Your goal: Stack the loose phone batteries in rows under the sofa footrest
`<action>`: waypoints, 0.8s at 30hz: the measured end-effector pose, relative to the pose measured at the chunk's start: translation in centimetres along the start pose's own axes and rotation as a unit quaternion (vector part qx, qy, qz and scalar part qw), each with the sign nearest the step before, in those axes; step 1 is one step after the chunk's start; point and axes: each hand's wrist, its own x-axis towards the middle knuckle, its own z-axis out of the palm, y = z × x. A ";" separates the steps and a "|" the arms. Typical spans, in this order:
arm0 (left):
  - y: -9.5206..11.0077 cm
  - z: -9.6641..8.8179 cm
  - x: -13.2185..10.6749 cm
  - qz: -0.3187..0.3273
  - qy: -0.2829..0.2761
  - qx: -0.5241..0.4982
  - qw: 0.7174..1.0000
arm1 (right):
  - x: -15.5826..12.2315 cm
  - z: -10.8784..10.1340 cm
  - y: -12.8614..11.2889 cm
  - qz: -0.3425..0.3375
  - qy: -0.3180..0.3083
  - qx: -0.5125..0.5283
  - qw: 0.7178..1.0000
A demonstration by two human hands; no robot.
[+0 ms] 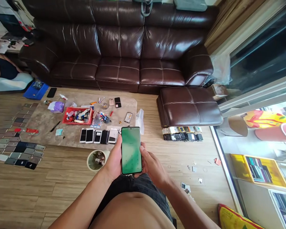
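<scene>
A smartphone (131,151) with a lit green screen is held upright between both hands, in front of my waist. My left hand (114,160) grips its left edge, with the fingers hidden behind it. On the other side, my right hand (152,163) closes round the right edge, its thumb resting by the side of the screen. Just beyond the phone, a row of several phones (97,136) lies along the near edge of the low table (71,145). Two loose phones lie farther back: a black one (118,102) and one that looks opened up (128,117).
A red tray (64,119) of tools sits on the table. Below its edge stands a waste bin (89,163). Many phones (21,152) cover the floor at left. A brown sofa (119,71) and ottoman (190,106) stand behind; phone stacks (182,136) line the ottoman's front. A person (6,66) sits far left.
</scene>
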 end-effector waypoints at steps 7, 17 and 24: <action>4.2 -4.3 -4.1 -0.003 -0.035 -0.005 0.999 | 0.5 6.5 2.1 -0.020 -0.030 0.011 0.999; 6.6 -9.0 -7.8 0.024 -0.038 -0.003 0.999 | 1.2 13.4 4.0 -0.024 -0.034 -0.091 0.995; 6.0 -9.3 -8.9 0.036 -0.023 -0.011 0.999 | 1.4 12.8 5.2 -0.014 -0.070 -0.081 0.994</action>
